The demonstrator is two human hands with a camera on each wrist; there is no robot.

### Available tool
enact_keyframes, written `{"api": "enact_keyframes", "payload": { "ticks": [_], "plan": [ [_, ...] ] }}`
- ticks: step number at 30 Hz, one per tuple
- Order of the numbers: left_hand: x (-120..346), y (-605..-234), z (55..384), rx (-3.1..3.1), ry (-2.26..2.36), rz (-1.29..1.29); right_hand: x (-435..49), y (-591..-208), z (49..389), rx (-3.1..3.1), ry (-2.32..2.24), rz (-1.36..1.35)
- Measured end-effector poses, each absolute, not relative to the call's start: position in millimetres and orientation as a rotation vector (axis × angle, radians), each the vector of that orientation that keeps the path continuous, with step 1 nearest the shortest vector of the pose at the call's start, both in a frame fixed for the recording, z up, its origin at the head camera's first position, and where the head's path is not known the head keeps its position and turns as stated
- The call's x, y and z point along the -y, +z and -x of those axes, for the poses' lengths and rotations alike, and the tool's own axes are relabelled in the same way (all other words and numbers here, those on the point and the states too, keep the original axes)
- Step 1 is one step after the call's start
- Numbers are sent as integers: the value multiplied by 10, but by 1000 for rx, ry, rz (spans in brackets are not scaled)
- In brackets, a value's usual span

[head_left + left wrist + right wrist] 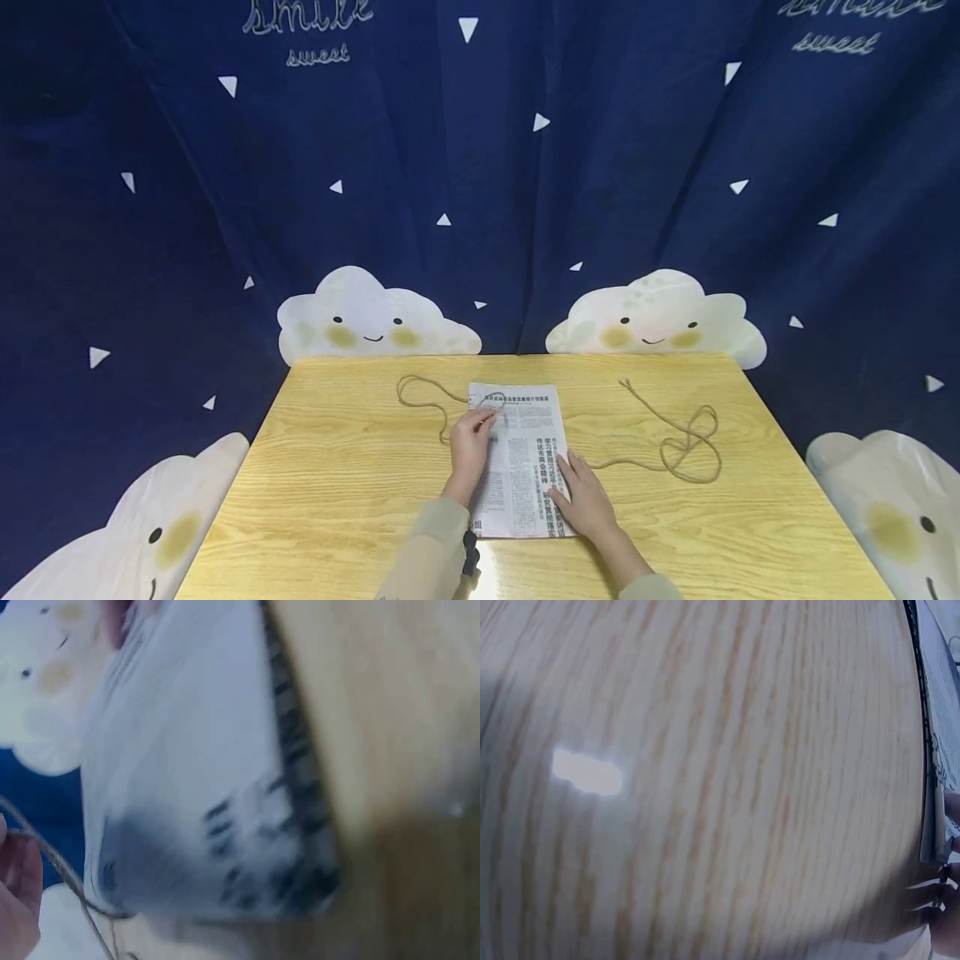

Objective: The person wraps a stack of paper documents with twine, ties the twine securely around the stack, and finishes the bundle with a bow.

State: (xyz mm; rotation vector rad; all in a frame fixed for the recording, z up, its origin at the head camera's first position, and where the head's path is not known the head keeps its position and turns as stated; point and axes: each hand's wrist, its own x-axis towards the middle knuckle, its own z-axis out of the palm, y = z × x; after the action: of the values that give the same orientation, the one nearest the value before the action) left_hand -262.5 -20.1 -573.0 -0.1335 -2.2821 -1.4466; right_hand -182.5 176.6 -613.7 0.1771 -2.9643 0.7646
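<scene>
A folded newspaper bundle [517,475] lies on the wooden table with printed columns facing up. Twine [423,405] loops out on its left side and comes over its upper left part. My left hand [469,450] is above the paper's left edge, pinching the twine between thumb and fingers. In the left wrist view, the twine [56,862] runs from that hand [19,900] toward the bundle's corner. My right hand [588,500] rests on the right edge of the newspaper, fingers extended. At the right wrist view's border, its fingers [951,892] show beside the paper's side [939,750].
More twine [692,450] lies in loose loops on the right of the table [330,483], its frayed end pointing to the back. A dark blue curtain [495,167] with white clouds hangs behind the table and along its sides.
</scene>
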Motion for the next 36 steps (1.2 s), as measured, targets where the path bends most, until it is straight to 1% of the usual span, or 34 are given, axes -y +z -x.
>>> {"api": "enact_keyframes", "payload": {
  "ticks": [2, 5, 12, 22, 25, 30, 33, 36],
  "plan": [
    [123, -5782, 2605, 2337, -1409, 253, -1764, -6137, 1825, 2962, 770, -179],
    [52, -5866, 2550, 2457, -1339, 353, -1763, -6132, 1824, 2961, 778, -182],
    [47, -6020, 2487, 2691, -1069, 445, -1767, -6129, 1824, 2943, 782, -192],
    [82, -6020, 2490, 2852, -924, 467, -1767, -6142, 1828, 2939, 785, -190],
    [82, -6023, 2486, 2818, -769, 464, -1765, -6143, 1828, 2941, 786, -187],
    [115, -6032, 2454, 2797, -493, 364, -1761, -6143, 1825, 2941, 786, -184],
    [162, -6031, 2415, 2837, -567, 358, -1762, -6146, 1822, 2940, 786, -187],
    [234, -6031, 2368, 2900, -683, 407, -1761, -6150, 1821, 2951, 787, -188]
  ]
}}
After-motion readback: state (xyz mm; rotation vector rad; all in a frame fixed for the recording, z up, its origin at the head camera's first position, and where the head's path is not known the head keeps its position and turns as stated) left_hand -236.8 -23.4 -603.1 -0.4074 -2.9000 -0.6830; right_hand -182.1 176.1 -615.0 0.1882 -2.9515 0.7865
